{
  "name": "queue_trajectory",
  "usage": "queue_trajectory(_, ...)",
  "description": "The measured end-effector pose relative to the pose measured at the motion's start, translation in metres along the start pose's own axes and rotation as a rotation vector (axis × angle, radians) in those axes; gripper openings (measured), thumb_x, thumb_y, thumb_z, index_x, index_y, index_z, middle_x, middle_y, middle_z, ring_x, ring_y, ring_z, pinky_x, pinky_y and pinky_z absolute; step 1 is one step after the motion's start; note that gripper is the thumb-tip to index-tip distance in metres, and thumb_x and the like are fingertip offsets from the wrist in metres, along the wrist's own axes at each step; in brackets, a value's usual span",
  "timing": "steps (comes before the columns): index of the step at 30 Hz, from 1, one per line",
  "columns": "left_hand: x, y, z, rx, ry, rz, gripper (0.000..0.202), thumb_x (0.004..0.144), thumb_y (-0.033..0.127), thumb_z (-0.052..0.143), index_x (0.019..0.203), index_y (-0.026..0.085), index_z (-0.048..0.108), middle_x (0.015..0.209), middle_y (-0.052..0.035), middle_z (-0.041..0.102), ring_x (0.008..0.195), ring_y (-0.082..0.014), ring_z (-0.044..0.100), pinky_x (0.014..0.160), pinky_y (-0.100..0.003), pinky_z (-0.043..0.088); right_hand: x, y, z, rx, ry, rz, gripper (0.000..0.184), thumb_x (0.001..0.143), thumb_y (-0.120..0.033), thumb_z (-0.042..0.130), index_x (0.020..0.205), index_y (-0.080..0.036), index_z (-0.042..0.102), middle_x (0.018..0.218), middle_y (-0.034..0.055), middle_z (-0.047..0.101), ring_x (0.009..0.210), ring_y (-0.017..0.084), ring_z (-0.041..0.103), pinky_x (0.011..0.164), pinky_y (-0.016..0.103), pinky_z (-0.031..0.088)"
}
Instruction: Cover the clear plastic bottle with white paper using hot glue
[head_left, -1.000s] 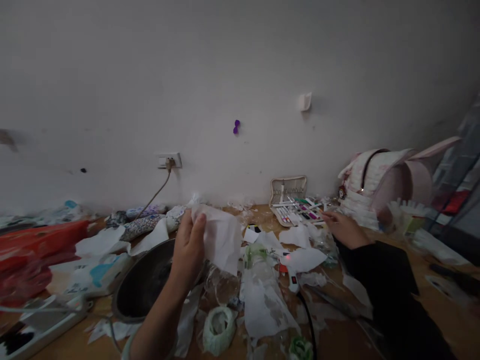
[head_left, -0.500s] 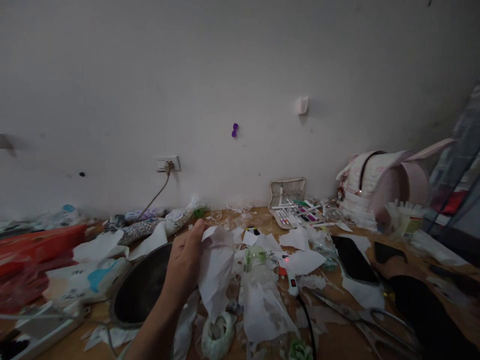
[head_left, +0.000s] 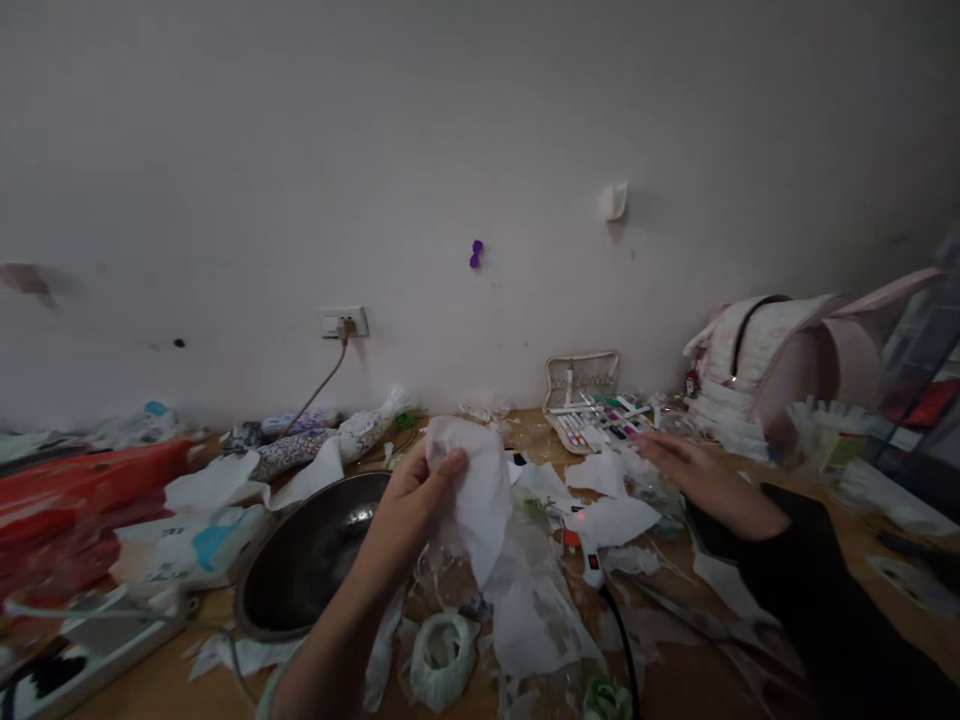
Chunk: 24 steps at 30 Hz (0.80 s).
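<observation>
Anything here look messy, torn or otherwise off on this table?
Yes. Torn white paper scraps litter the wooden table around a dark bowl. The left hand pinches a ragged white sheet; the right hand hovers open over the litter. A glue gun lies among the scraps, its red light on.

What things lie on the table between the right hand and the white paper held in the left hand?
In the head view, loose white paper scraps lie between the right hand and the white paper that the left hand holds.
</observation>
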<state>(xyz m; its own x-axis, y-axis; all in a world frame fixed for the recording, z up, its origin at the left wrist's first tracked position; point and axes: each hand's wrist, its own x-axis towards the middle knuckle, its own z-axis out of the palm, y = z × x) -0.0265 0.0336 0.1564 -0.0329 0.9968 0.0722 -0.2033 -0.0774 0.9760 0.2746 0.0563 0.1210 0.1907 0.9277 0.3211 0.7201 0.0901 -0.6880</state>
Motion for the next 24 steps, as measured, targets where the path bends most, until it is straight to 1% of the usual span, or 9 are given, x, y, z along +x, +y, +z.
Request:
queue_trajectory(1, -0.001, -0.001, 0.003, -0.028, -0.009, -0.02, 0.025, 0.061, 0.036, 0.071, 0.077, 0.02, 0.06, 0.056, 0.0068, 0.061, 0.046, -0.0079, 0.052, 0.045, -0.017, 0.039, -0.003, -0.021, 0.011, 0.11, -0.139, -0.034, 0.046, 0.079, -0.058, 0.047, 0.101, -0.023, 0.067, 0.104, 0.0067, 0.07, 0.096, 0.022, 0.064, 0.084, 0.035, 0.05)
queue_trajectory(3, -0.001, -0.006, 0.007, -0.096, -0.056, -0.063, 0.026, 0.06, 0.036, 0.073, 0.076, 0.019, 0.061, 0.054, 0.0065, 0.062, 0.045, -0.0083, 0.053, 0.046, -0.018, 0.04, -0.011, -0.058, 0.032, 0.622, -0.531, 0.032, 0.062, 0.07, -0.066, 0.056, 0.112, -0.02, 0.062, 0.112, 0.0103, 0.066, 0.101, 0.023, 0.062, 0.086, 0.038, 0.047)
queue_trajectory(5, 0.0, -0.012, 0.011, -0.162, -0.096, -0.097, 0.026, 0.059, 0.037, 0.074, 0.074, 0.019, 0.061, 0.053, 0.0061, 0.062, 0.046, -0.0097, 0.054, 0.049, -0.02, 0.043, -0.019, -0.083, 0.049, 0.895, -0.742, 0.161, 0.063, 0.06, -0.068, 0.065, 0.1, -0.019, 0.066, 0.097, 0.0084, 0.07, 0.085, 0.019, 0.064, 0.077, 0.032, 0.048)
queue_trajectory(7, 0.004, -0.019, 0.012, -0.192, -0.085, -0.137, 0.027, 0.06, 0.039, 0.073, 0.074, 0.019, 0.061, 0.051, 0.0056, 0.062, 0.046, -0.0117, 0.056, 0.05, -0.022, 0.044, -0.023, -0.095, 0.062, 1.035, -0.723, 0.26, 0.054, 0.052, -0.06, 0.075, 0.083, -0.016, 0.068, 0.079, 0.005, 0.07, 0.069, 0.014, 0.062, 0.065, 0.027, 0.048)
queue_trajectory(9, 0.01, -0.027, 0.012, -0.165, -0.053, -0.195, 0.029, 0.063, 0.041, 0.07, 0.078, 0.019, 0.061, 0.054, 0.0035, 0.065, 0.05, -0.0143, 0.059, 0.052, -0.023, 0.044, -0.022, -0.095, 0.07, 1.081, -0.613, 0.298, 0.045, 0.049, -0.052, 0.079, 0.072, -0.016, 0.066, 0.069, 0.0011, 0.067, 0.063, 0.012, 0.059, 0.062, 0.024, 0.047)
queue_trajectory(13, 0.023, -0.041, 0.008, -0.062, -0.124, -0.204, 0.028, 0.068, 0.042, 0.061, 0.081, 0.017, 0.06, 0.064, -0.0019, 0.067, 0.06, -0.0168, 0.061, 0.053, -0.024, 0.044, -0.01, -0.081, 0.077, 1.02, -0.399, 0.315, 0.036, 0.052, -0.047, 0.074, 0.066, -0.018, 0.058, 0.061, -0.0028, 0.063, 0.058, 0.011, 0.057, 0.057, 0.022, 0.045)
queue_trajectory(16, 0.031, -0.049, 0.005, 0.002, -0.139, -0.16, 0.025, 0.065, 0.033, 0.062, 0.084, 0.018, 0.055, 0.065, 0.0009, 0.062, 0.056, -0.0129, 0.057, 0.051, -0.022, 0.044, 0.002, -0.072, 0.082, 0.869, -0.295, 0.304, 0.027, 0.06, -0.042, 0.067, 0.069, -0.02, 0.055, 0.06, -0.0024, 0.062, 0.054, 0.013, 0.056, 0.052, 0.023, 0.043)
queue_trajectory(20, 0.032, -0.056, 0.002, 0.134, -0.091, -0.08, 0.039, 0.065, 0.02, 0.055, 0.099, 0.024, 0.037, 0.076, 0.0071, 0.054, 0.05, -0.0079, 0.052, 0.046, -0.019, 0.044, 0.012, -0.06, 0.092, 0.558, -0.196, 0.226, 0.015, 0.067, -0.032, 0.058, 0.075, -0.019, 0.056, 0.067, -0.0011, 0.063, 0.063, 0.016, 0.059, 0.059, 0.026, 0.042)
queue_trajectory(24, 0.027, -0.065, -0.001, 0.379, -0.121, -0.062, 0.026, 0.067, 0.005, 0.042, 0.085, 0.023, 0.04, 0.064, 0.0095, 0.049, 0.039, -0.0063, 0.046, 0.038, -0.016, 0.036, 0.007, -0.051, 0.105, 0.203, -0.172, 0.144, 0.015, 0.072, -0.02, 0.055, 0.085, -0.015, 0.058, 0.074, 0.0033, 0.062, 0.074, 0.02, 0.058, 0.067, 0.028, 0.039)
